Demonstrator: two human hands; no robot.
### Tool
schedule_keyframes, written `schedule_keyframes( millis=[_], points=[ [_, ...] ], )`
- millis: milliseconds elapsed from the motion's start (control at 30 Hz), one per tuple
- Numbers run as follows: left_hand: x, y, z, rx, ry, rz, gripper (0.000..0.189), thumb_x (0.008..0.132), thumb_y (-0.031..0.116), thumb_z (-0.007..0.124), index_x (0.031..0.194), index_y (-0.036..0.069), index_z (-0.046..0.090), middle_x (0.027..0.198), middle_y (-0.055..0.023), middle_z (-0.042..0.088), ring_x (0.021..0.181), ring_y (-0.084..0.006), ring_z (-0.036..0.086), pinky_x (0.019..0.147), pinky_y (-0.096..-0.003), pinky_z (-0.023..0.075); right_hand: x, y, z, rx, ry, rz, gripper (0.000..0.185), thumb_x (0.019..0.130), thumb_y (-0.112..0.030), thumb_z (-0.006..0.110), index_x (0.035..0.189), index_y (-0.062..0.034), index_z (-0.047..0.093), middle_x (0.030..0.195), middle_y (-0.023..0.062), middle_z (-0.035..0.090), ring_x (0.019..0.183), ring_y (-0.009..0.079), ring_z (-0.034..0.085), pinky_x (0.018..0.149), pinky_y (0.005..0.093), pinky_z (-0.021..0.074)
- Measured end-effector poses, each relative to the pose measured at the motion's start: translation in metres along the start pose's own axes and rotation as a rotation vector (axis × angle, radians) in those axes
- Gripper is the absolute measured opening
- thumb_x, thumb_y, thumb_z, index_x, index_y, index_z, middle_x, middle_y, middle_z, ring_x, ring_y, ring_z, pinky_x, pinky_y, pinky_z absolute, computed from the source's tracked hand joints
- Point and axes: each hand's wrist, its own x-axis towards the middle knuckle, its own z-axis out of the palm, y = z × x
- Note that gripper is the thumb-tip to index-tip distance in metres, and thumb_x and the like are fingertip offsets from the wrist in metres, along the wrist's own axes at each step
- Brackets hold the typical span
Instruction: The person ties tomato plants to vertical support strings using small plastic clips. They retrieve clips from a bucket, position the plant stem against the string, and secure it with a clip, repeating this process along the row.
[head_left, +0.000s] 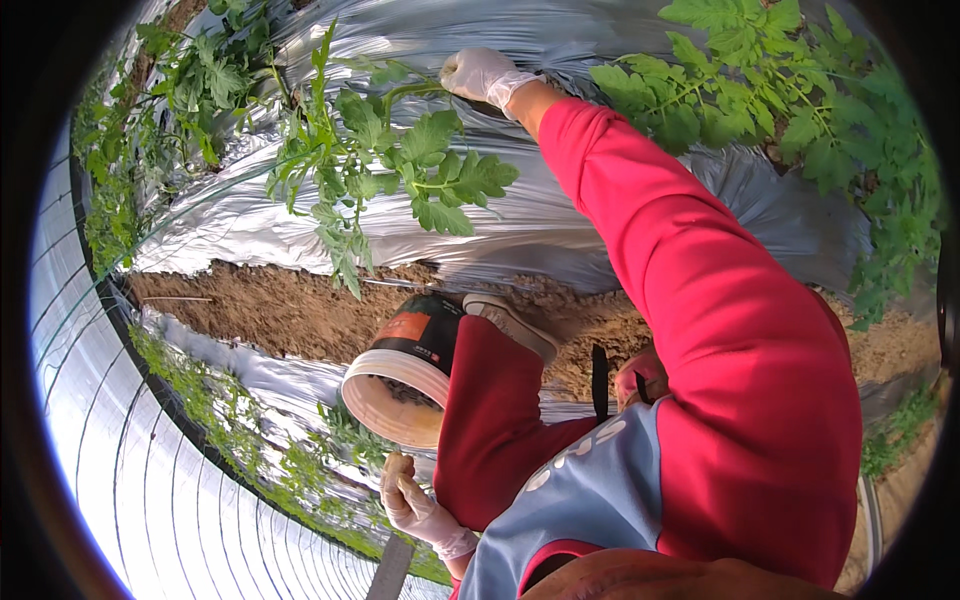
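Note:
My right hand (476, 75), in a thin translucent glove, is closed around the lower stem of a tomato plant (442, 169) at top centre. The stem bends left from my fingers, and its leafy shoots lie over silver plastic mulch film (510, 217). My left hand (420, 506), gloved alike, is raised at the lower left with its fingers bent; whether something small sits between the fingertips cannot be told. Just above it a plastic bucket (412, 349), black outside and pale inside, lies tilted beside my leg, with small dark pieces (409, 394) inside.
More tomato plants (720, 82) grow at the upper right and upper left (217, 75). A bare soil furrow (277, 307) runs between the film-covered beds, with my shoe (514, 326) in it. A thin green string (202, 199) crosses the left side. Ribbed greenhouse sheeting (142, 450) curves along the left.

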Motion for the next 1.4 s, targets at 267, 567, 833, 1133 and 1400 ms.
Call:
schedule_keyframes(
  millis=[267,567,833,1133,1400],
  points=[
    [0.004,0.005,0.002,0.026,-0.017,-0.005,0.026,0.101,0.022,0.054,0.104,-0.001,0.067,0.103,-0.0099,0.067,0.084,-0.0171,0.059,0.074,-0.0308,0.0481,0.042,0.005,0.023,-0.371,-0.05,-0.002,0.028,0.082,-0.029,0.069,0.095,-0.0055,0.075,0.094,0.0142,0.072,0.09,0.0354,0.068,0.076,0.0423,0.0533],
    [0.006,0.002,0.003,0.038,-0.04,-0.001,0.026,0.101,0.023,0.054,0.102,0.0,0.066,0.1,-0.0098,0.067,0.082,-0.0165,0.057,0.073,-0.0308,0.0474,0.035,0.027,0.006,0.05,-0.092,-0.077,0.036,0.076,-0.005,0.055,0.104,-0.016,0.074,0.094,0.0115,0.072,0.09,0.0305,0.067,0.079,0.0395,0.0515],
    [0.008,0.005,0.001,0.018,-0.061,-0.003,0.027,0.101,0.025,0.055,0.103,0.001,0.066,0.102,-0.0103,0.066,0.085,-0.0173,0.059,0.074,-0.0312,0.048,0.01,0.019,-0.007,-0.266,-0.106,-0.173,0.025,0.077,-0.019,0.065,0.1,-0.0121,0.073,0.094,0.0123,0.071,0.089,0.0317,0.068,0.076,0.0421,0.0526],
    [0.006,0.006,0.002,-0.004,-0.053,-0.006,0.026,0.1,0.024,0.056,0.104,0.001,0.067,0.104,-0.0104,0.067,0.09,-0.0188,0.062,0.077,-0.0324,0.0512,-0.008,0.016,0.05,-0.484,0.312,-0.148,0.01,0.08,-0.015,0.064,0.086,-0.0086,0.069,0.085,0.0105,0.07,0.082,0.0314,0.07,0.068,0.042,0.0557],
    [0.005,0.002,-0.003,-0.015,-0.033,-0.012,0.024,0.1,0.021,0.056,0.105,0.0,0.067,0.105,-0.0102,0.066,0.092,-0.0184,0.061,0.079,-0.032,0.0508,-0.025,0.034,0.051,-0.239,0.477,-0.141,0.034,0.082,-0.011,0.058,0.115,-0.0106,0.063,0.089,0.0152,0.069,0.081,0.0341,0.067,0.069,0.0431,0.0528]
  ],
)
